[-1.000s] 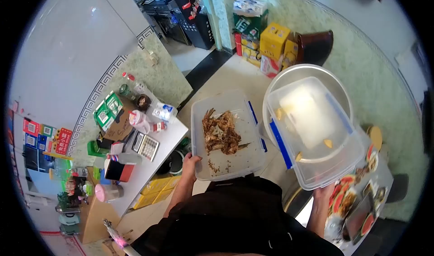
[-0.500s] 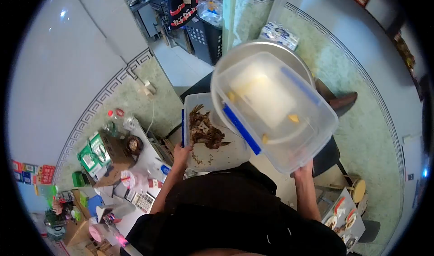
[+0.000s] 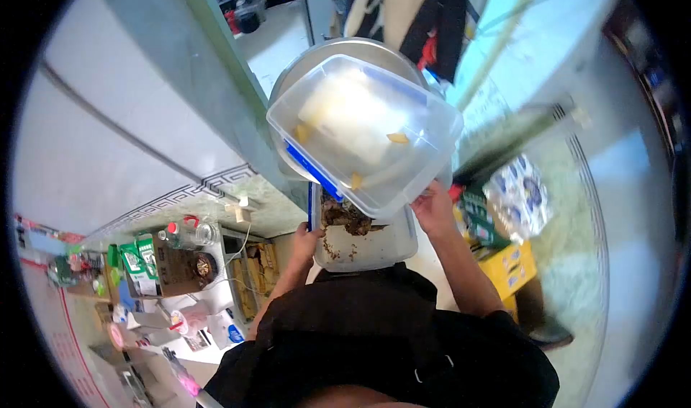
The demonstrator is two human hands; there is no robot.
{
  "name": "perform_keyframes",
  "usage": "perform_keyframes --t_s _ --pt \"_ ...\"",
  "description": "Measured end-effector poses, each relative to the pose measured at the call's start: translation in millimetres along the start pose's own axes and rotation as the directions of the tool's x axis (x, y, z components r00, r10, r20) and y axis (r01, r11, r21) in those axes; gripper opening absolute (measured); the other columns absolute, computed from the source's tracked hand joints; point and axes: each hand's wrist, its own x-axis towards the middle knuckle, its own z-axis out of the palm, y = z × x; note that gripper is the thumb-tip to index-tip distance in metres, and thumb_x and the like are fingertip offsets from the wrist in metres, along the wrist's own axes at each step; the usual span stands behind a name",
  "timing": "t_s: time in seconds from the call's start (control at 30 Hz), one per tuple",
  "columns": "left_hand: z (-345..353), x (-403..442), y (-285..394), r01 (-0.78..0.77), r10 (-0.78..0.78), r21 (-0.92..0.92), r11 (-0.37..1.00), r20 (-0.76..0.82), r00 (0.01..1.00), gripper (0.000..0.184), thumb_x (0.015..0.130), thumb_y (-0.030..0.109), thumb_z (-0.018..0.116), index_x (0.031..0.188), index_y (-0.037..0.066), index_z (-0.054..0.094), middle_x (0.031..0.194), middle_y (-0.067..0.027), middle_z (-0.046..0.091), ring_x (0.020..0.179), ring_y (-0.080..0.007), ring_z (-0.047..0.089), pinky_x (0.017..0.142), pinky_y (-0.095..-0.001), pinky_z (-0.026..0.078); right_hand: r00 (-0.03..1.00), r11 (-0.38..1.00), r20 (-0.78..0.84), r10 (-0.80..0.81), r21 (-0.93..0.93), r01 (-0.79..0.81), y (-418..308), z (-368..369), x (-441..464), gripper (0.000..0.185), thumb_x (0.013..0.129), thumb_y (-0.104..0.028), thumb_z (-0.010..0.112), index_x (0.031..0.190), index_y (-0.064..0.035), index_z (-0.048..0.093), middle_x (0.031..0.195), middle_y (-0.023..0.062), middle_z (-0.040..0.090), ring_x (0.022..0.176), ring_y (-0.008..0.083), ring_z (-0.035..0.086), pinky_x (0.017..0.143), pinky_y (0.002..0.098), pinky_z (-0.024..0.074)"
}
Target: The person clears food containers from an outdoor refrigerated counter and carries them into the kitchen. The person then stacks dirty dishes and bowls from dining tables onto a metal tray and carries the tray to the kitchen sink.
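My left hand (image 3: 307,244) is closed on the left edge of a translucent plastic food container (image 3: 367,255), held close to my body. Dark brown cooked meat pieces and crumbs (image 3: 345,217) lie inside it. My right hand (image 3: 434,205) grips the lower right corner of a second clear container (image 3: 425,167), its fingers partly hidden beneath. This upper container has blue clips (image 3: 314,172) and a few yellow pieces (image 3: 397,138) in it. Behind and below it shows the rim of a round metal basin (image 3: 317,53). The upper container covers the far part of the lower one.
Ahead is a doorway, with a green frame post (image 3: 229,62) at left and hanging dark clothing (image 3: 439,30) at right. A cluttered white table (image 3: 216,293) with boxes and bottles stands to the left. A yellow carton (image 3: 509,267) and a wrapped paper pack (image 3: 520,195) are on the right.
The view has moved nearer the doorway and turned. Both hands keep their grip, and the upper container with the basin now sits further left, over more of the meat container.
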Motion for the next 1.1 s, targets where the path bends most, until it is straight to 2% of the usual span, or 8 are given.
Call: perform_keyframes --t_s 0.1,0.23,0.33,0.43,0.6,0.83,0.87,1.1 --pt "30 27 49 0.062 -0.061 0.013 0.998 -0.060 0.996 0.043 0.061 0.012 0.058 0.098 -0.008 0.051 0.084 -0.0158 0.057 0.075 -0.0231 0.054 0.068 -0.0310 0.042 0.995 0.997 0.072 0.072 -0.015 -0.071 -28 31 76 0.053 0.071 -0.001 0.045 0.122 -0.0098 0.032 0.102 0.0125 0.051 0.085 0.0240 0.056 0.070 0.0365 0.0516" --pt "60 82 87 0.108 -0.129 -0.209 0.972 -0.089 0.988 0.048 0.058 0.011 0.056 0.103 -0.005 0.048 0.086 -0.0148 0.055 0.074 -0.0240 0.054 0.067 -0.0334 0.044 0.998 0.996 0.009 0.069 -0.063 -0.068 -54 80 165 0.052 0.070 -0.001 0.047 0.120 -0.0099 0.037 0.103 0.0118 0.051 0.086 0.0246 0.055 0.073 0.0362 0.0511" --pt "79 170 127 0.072 -0.084 -0.079 0.994 -0.157 0.984 0.046 0.059 0.012 0.056 0.101 -0.006 0.049 0.085 -0.0143 0.055 0.077 -0.0241 0.053 0.069 -0.0330 0.043 0.997 0.995 0.050 0.055 -0.088 -0.051 -87 129 264 0.042 0.070 -0.004 0.050 0.111 -0.0067 0.047 0.096 0.0100 0.055 0.084 0.0228 0.056 0.070 0.0337 0.0510" --pt "63 108 36 -0.096 0.063 -0.120 0.988 -0.251 0.966 0.044 0.059 0.013 0.057 0.099 -0.005 0.049 0.083 -0.0132 0.055 0.076 -0.0232 0.053 0.068 -0.0321 0.043 0.996 0.994 0.082 0.028 -0.109 -0.019 -50 84 186 0.040 0.069 -0.005 0.051 0.109 -0.0058 0.049 0.093 0.0088 0.057 0.081 0.0215 0.057 0.069 0.0326 0.0507" --pt "61 146 30 -0.093 0.044 -0.143 0.985 -0.313 0.949 0.034 0.059 0.015 0.059 0.087 -0.005 0.053 0.074 -0.0105 0.055 0.067 -0.0192 0.051 0.065 -0.0314 0.041 0.996 0.991 0.087 -0.025 -0.129 0.036 -51 98 219 0.013 0.075 -0.010 0.053 0.083 -0.0006 0.056 0.082 0.0078 0.059 0.074 0.0198 0.058 0.069 0.0332 0.0505" --pt "61 212 66 -0.108 0.007 -0.204 0.973 -0.440 0.898 0.036 0.060 0.015 0.058 0.089 -0.005 0.053 0.075 -0.0105 0.056 0.068 -0.0186 0.051 0.065 -0.0310 0.041 0.996 0.994 0.081 -0.033 -0.100 0.042 -85 135 310 0.031 0.079 -0.014 0.050 0.108 -0.0037 0.049 0.100 0.0097 0.055 0.088 0.0225 0.055 0.074 0.0378 0.0491" --pt "59 231 74 -0.103 -0.037 -0.291 0.951 -0.438 0.898 0.038 0.060 0.015 0.058 0.092 -0.005 0.053 0.077 -0.0111 0.056 0.069 -0.0180 0.050 0.066 -0.0306 0.041 0.984 0.984 0.176 -0.038 -0.164 0.067 -87 142 332 0.035 0.085 -0.022 0.046 0.115 -0.0036 0.045 0.112 0.0105 0.053 0.101 0.0225 0.052 0.081 0.0390 0.0481" --pt "32 304 150 -0.160 -0.118 -0.370 0.915 -0.626 0.771 0.041 0.060 0.013 0.057 0.095 -0.007 0.051 0.081 -0.0119 0.056 0.073 -0.0189 0.051 0.069 -0.0296 0.040 0.956 0.978 0.278 0.092 -0.206 -0.034 -94 224 460 0.037 0.087 -0.022 0.042 0.119 -0.0039 0.042 0.118 0.0108 0.048 0.105 0.0260 0.047 0.087 0.0425 0.0419"
